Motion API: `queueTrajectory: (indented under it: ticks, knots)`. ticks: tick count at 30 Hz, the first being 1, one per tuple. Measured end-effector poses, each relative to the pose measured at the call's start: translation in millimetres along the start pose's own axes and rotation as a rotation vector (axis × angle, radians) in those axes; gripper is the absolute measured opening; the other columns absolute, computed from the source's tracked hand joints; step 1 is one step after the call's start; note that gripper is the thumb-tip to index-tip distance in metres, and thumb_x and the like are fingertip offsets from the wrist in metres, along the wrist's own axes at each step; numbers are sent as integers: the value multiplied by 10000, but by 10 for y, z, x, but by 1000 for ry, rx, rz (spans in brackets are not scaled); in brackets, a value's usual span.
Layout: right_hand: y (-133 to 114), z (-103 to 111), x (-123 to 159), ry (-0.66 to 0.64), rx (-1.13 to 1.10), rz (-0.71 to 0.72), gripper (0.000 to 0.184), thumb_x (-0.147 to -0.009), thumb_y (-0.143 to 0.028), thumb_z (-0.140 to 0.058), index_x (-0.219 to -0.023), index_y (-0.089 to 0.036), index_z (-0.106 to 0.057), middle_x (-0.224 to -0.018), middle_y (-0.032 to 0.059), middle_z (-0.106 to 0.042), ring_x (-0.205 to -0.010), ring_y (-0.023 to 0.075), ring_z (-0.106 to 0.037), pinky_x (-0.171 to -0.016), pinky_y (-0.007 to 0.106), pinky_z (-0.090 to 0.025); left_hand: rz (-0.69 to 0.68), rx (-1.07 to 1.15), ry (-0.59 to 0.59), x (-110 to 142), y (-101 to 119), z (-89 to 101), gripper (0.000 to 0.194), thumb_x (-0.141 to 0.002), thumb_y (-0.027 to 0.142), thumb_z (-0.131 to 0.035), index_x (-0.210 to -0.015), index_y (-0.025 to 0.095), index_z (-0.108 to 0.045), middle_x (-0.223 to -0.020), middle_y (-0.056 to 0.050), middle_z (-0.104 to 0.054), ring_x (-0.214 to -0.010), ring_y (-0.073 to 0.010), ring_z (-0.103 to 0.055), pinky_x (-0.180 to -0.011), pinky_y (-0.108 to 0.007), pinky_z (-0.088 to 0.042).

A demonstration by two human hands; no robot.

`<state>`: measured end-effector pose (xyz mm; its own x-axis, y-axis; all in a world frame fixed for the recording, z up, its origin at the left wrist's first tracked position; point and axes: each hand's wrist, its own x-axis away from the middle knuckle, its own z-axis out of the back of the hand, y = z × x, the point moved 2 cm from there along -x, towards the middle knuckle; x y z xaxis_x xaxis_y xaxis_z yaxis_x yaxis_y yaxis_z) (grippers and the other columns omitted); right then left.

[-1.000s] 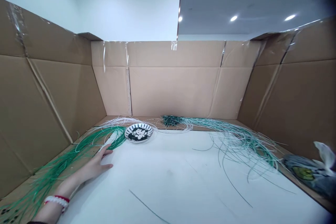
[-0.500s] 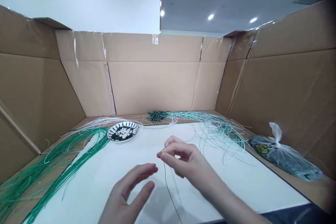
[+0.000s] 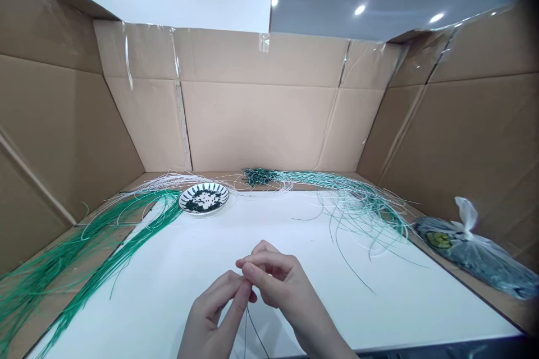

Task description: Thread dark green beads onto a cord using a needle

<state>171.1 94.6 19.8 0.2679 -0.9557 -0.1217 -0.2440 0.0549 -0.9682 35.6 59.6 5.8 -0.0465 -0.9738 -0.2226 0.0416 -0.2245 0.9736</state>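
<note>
My right hand [image 3: 280,286] is closed in a pinch, thumb against index finger, on the upper end of a thin dark strand [image 3: 257,332]. Right beside it my left hand [image 3: 219,308] also pinches, its thumb and fingertips meeting on the strand just below the right fingertips. From there the strand hangs down over the white board [image 3: 168,297], with a second fine line next to it that may be its other part or a reflection. Any small piece between the fingertips is hidden.
A striped plate [image 3: 183,195] with tiny dark green pieces stands at the back left. Long green strands [image 3: 96,269] lie leftward. A bundle of pale green strands with a dark tip [image 3: 257,176] lies behind. A tied plastic bag [image 3: 484,258] rests right. Cardboard walls [image 3: 261,123] surround the board.
My left hand has moved up and right and closed from an open pose to a pinch at the strand. My right hand has come lower and slightly left. The camera view has shifted.
</note>
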Motion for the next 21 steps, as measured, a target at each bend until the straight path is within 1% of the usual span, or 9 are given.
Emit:
queueTrajectory:
  ticks: [3, 6, 8, 11, 14, 17, 19, 21]
  knots:
    - [37, -9, -5, -15, 22, -10, 257, -741, -518, -856, -833, -279, -874, -792, -12, -512, -527, 52, -495, -457, 228, -263, 24, 29, 5, 16, -54, 24, 367, -891, 510, -673, -654, 229, -664, -735, -12, -627, -800, -207, -580, -768, -226, -471]
    - [46, -9, -18, -34, 57, -18, 239, -753, -503, -856, -851, -286, -878, -774, 1, -520, -578, 78, -470, -478, 232, -279, 31, 26, 13, 22, -80, 60, 388, -892, 524, -664, -645, 225, -650, -712, -4, -589, -760, -201, -555, -742, -233, -457]
    - [29, -16, -26, -61, 74, -28, 232, -762, -497, -851, -863, -290, -878, -773, 10, -532, -621, 100, -478, -503, 237, -302, 37, 25, 17, 26, -75, 87, 386, -889, 530, -663, -650, 226, -654, -725, -6, -597, -767, -204, -559, -744, -237, -455]
    - [-11, -41, -31, -106, 81, -36, 251, -762, -515, -839, -873, -293, -878, -778, 11, -537, -650, 119, -511, -563, 255, -368, 64, 4, 25, 36, -44, 130, 377, -882, 544, -666, -675, 229, -678, -767, -14, -633, -786, -207, -564, -736, -235, -444]
    - [-36, -62, -27, -116, 98, -24, 246, -771, -501, -828, -844, -271, -877, -780, 11, -544, -663, 139, -545, -648, 299, -433, 81, -5, 22, 43, -2, 164, 438, -866, 609, -654, -652, 227, -659, -746, -12, -619, -766, -206, -542, -726, -239, -428]
    - [-35, -75, -22, -85, 130, -16, 216, -801, -442, -812, -770, -233, -857, -778, 23, -570, -728, 166, -555, -701, 313, -445, 116, 31, 2, 39, -4, 174, 492, -831, 679, -652, -643, 225, -627, -691, 4, -569, -728, -199, -527, -717, -250, -424]
    - [-14, -92, -27, -72, 132, -22, 236, -788, -431, -821, -711, -209, -831, -757, 21, -569, -717, 159, -539, -635, 281, -429, 141, 55, -32, 41, -50, 161, 517, -835, 700, -633, -640, 223, -610, -661, 6, -566, -702, -193, -531, -710, -260, -426]
    - [18, -112, -45, -68, 111, -32, 275, -768, -452, -832, -692, -189, -807, -743, 9, -569, -610, 121, -501, -522, 249, -385, 208, 138, -141, 69, -138, 121, 551, -841, 739, -589, -636, 228, -565, -631, 3, -574, -690, -193, -558, -725, -284, -447]
